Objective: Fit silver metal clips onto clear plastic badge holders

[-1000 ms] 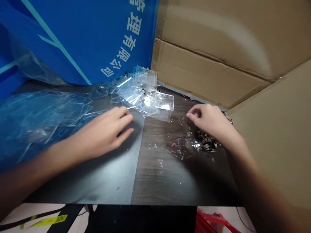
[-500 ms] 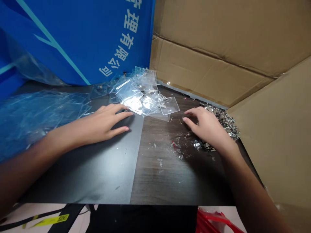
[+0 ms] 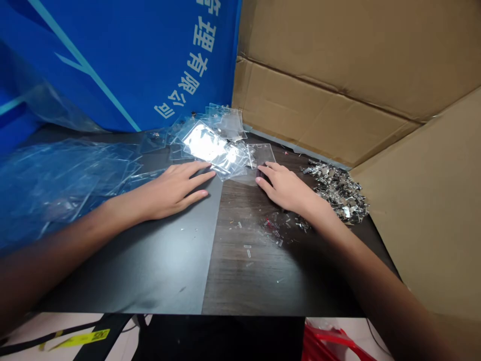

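Clear plastic badge sleeves, some with metal clips, lie in a heap (image 3: 210, 145) at the back middle of the table. My left hand (image 3: 178, 188) rests at the heap's front left, its fingers spread and its fingertips by the lowest sleeves. On the other side, my right hand (image 3: 281, 185) has its fingers apart and its fingertips at the edge of a single clear sleeve (image 3: 265, 152). Neither hand grips anything that I can see. Behind my right wrist sits a pile of shiny metal clips (image 3: 341, 193).
A wide spread of clear plastic sleeves (image 3: 67, 175) covers the table's left side. Small clear strips and scraps (image 3: 276, 233) are scattered in front of my right hand. Cardboard walls (image 3: 319, 100) and a blue printed sheet (image 3: 124, 60) close off the back.
My right hand has moved left from near the clip pile to the heap of sleeves, uncovering more of the clips. My left hand has shifted slightly right, towards the heap.
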### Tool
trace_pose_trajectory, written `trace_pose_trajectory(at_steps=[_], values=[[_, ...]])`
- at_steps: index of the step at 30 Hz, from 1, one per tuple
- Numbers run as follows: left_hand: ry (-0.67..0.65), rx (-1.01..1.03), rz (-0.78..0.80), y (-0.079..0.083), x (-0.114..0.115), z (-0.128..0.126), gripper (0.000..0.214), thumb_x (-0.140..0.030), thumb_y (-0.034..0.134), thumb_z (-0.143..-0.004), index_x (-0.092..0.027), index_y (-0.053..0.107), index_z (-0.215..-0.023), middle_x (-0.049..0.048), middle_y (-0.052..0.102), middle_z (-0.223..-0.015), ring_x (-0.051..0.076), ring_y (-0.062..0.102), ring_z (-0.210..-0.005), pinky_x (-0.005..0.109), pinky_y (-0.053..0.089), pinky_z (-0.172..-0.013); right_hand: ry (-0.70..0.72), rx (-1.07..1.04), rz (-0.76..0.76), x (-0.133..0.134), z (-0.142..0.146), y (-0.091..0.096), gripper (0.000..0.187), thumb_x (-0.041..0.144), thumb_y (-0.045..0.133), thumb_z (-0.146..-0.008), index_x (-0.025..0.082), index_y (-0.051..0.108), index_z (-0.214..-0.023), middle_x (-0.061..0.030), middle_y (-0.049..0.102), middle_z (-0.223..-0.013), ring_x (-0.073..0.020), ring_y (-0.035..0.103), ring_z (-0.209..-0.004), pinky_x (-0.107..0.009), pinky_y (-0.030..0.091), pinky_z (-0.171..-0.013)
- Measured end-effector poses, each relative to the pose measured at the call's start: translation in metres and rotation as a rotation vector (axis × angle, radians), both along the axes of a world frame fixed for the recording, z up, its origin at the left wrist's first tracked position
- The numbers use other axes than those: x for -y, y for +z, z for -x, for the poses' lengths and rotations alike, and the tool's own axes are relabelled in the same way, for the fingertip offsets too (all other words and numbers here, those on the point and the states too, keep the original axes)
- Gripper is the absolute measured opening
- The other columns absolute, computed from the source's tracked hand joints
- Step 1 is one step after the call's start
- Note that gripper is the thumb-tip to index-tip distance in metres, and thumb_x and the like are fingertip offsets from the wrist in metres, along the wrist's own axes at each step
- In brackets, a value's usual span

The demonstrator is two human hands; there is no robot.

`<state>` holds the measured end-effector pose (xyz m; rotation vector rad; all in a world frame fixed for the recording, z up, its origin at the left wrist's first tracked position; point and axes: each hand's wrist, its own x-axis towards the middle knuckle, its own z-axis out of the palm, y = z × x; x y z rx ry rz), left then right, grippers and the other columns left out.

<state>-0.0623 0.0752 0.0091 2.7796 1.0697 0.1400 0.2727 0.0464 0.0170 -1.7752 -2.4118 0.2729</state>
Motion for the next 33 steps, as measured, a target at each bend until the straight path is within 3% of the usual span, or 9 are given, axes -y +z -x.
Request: trace_pose_trajectory(at_steps=[7, 16, 20, 22, 26, 31, 33], values=[[-0.014, 0.014, -0.03, 0.003, 0.003, 0.002, 0.061, -0.055, 0.04, -0.115, -0.02, 0.056, -0.162, 0.0221, 0.045, -0.172, 0.043, 0.05, -0.155, 0.065, 0.044, -0.126, -0.005, -0.071, -0.059, -0.006, -0.004, -0.004, 0.046, 0.035, 0.044, -0.114, 0.012, 0.067, -0.146, -0.0226, 0.069, -0.148, -0.0389, 0.066, -0.138, -0.057, 0.055, -0.115], [-0.02, 0.021, -0.023, 0.008, 0.011, 0.001, 0.055, -0.05, 0.043, -0.113, -0.021, 0.059, -0.156, 0.0219, 0.049, -0.166, 0.042, 0.057, -0.146, 0.063, 0.052, -0.121, -0.039, -0.042, -0.083, 0.017, -0.016, 0.009, 0.046, 0.034, 0.048, -0.112, 0.01, 0.066, -0.148, -0.0234, 0.068, -0.15, -0.04, 0.065, -0.139, -0.058, 0.053, -0.116], [-0.007, 0.005, -0.082, 0.013, 0.016, 0.0, 0.053, -0.048, 0.042, -0.113, -0.02, 0.058, -0.155, 0.0228, 0.046, -0.165, 0.041, 0.06, -0.14, 0.059, 0.057, -0.114, -0.105, 0.012, -0.115, 0.029, -0.016, 0.015, 0.042, 0.034, 0.05, -0.112, 0.01, 0.073, -0.137, -0.0237, 0.074, -0.138, -0.0416, 0.069, -0.131, -0.057, 0.054, -0.113], [0.008, -0.014, -0.113, 0.015, 0.019, -0.001, 0.051, -0.046, 0.044, -0.112, -0.017, 0.062, -0.149, 0.0244, 0.051, -0.157, 0.041, 0.064, -0.132, 0.058, 0.059, -0.107, -0.117, 0.024, -0.106, 0.034, -0.015, 0.016, 0.038, 0.033, 0.049, -0.112, 0.011, 0.077, -0.128, -0.0222, 0.077, -0.129, -0.0405, 0.071, -0.125, -0.056, 0.055, -0.111], [-0.037, -0.085, -0.101, 0.016, 0.027, -0.007, 0.041, -0.042, 0.048, -0.111, -0.017, 0.075, -0.128, 0.0197, 0.07, -0.13, 0.036, 0.071, -0.109, 0.053, 0.058, -0.098, -0.053, 0.005, -0.016, 0.04, -0.01, 0.017, 0.036, 0.03, 0.049, -0.113, 0.013, 0.081, -0.117, -0.0183, 0.079, -0.12, -0.0364, 0.075, -0.116, -0.052, 0.057, -0.108], [-0.103, -0.052, -0.017, 0.023, 0.034, -0.012, 0.038, -0.039, 0.048, -0.112, -0.019, 0.08, -0.118, 0.0156, 0.075, -0.123, 0.031, 0.073, -0.106, 0.048, 0.057, -0.098, 0.068, -0.029, 0.037, 0.046, -0.01, 0.019, 0.034, 0.029, 0.051, -0.112, 0.018, 0.083, -0.108, -0.0143, 0.081, -0.118, -0.0332, 0.076, -0.112, -0.051, 0.058, -0.105], [-0.063, 0.034, 0.02, 0.029, 0.03, -0.004, 0.035, -0.042, 0.052, -0.11, -0.022, 0.082, -0.113, 0.0121, 0.077, -0.116, 0.029, 0.073, -0.102, 0.045, 0.057, -0.096, 0.114, -0.053, 0.036, 0.047, -0.016, 0.02, 0.032, 0.029, 0.053, -0.111, 0.019, 0.083, -0.108, -0.0127, 0.081, -0.116, -0.0311, 0.077, -0.11, -0.048, 0.059, -0.103]])
